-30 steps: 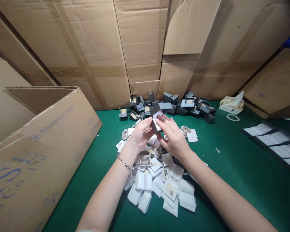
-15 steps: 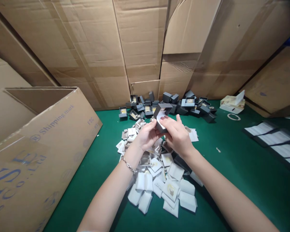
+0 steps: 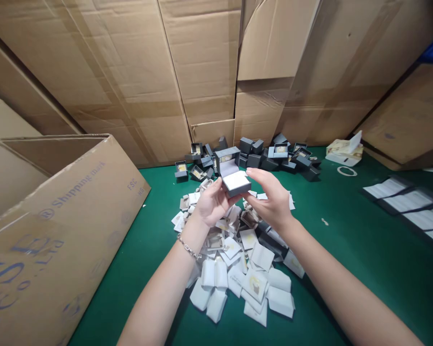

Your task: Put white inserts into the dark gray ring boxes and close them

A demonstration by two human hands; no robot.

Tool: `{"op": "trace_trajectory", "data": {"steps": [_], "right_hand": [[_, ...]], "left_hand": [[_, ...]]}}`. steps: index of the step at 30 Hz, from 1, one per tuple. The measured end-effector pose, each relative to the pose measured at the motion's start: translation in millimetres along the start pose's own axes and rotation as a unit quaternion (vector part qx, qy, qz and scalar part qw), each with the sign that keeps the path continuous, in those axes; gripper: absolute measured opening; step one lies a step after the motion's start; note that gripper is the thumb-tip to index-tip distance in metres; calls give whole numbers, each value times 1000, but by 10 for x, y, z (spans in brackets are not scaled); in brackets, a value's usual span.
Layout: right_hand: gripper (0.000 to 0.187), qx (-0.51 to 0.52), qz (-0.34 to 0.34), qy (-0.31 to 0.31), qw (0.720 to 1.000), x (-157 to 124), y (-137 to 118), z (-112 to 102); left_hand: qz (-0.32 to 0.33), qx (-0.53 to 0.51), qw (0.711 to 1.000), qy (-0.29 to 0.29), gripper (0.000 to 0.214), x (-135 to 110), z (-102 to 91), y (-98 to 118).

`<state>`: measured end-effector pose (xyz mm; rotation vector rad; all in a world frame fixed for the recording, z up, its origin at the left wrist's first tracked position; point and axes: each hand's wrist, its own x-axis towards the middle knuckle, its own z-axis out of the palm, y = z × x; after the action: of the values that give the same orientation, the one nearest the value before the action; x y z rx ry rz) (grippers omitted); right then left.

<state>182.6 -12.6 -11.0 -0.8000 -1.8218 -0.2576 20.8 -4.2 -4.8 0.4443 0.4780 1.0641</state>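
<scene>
Above the pile, my left hand (image 3: 212,205) grips a small dark grey jewellery box (image 3: 234,191) from its left side and underneath. Its hinged lid stands up, and a white pad (image 3: 237,180) fills the base. At the box's right edge is my right hand (image 3: 273,198), thumb and fingers spread apart; whether the fingertips touch the box is unclear. Below both hands lies a heap of white pouches and cards (image 3: 233,247), some with a yellowish print. Mixed into it are pale box inserts (image 3: 215,240).
Several dark small boxes (image 3: 254,160), some with lids up, crowd the back of the green table (image 3: 346,288). A large carton (image 3: 94,211) stands left. At right are a tissue pack (image 3: 344,153), a white ring (image 3: 347,171) and a dark strip with white panels (image 3: 393,186). Cardboard (image 3: 122,72) walls the back.
My right fingers have come out of the box, away from the white pad, and opened at its right side. The box has turned and tilted, so its pad now shows fully.
</scene>
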Motion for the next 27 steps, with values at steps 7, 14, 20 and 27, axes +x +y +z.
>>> {"op": "trace_trajectory", "data": {"steps": [7,14,20,27], "right_hand": [[35,-33,-65,-50,996,-24,67,-1],[38,21,41,-68,997,47,19,-36],[22,8,49,-32,998,116,-101,-73],[22,4,36,-7,999,102,-151,-112]], "left_hand": [[33,84,996,-7,30,-15,-55,29],[54,206,977,-13,34,46,-90,-69],[179,139,974,9,37,88,48,-226],[263,271,925,-31,45,-31,85,-232]]}}
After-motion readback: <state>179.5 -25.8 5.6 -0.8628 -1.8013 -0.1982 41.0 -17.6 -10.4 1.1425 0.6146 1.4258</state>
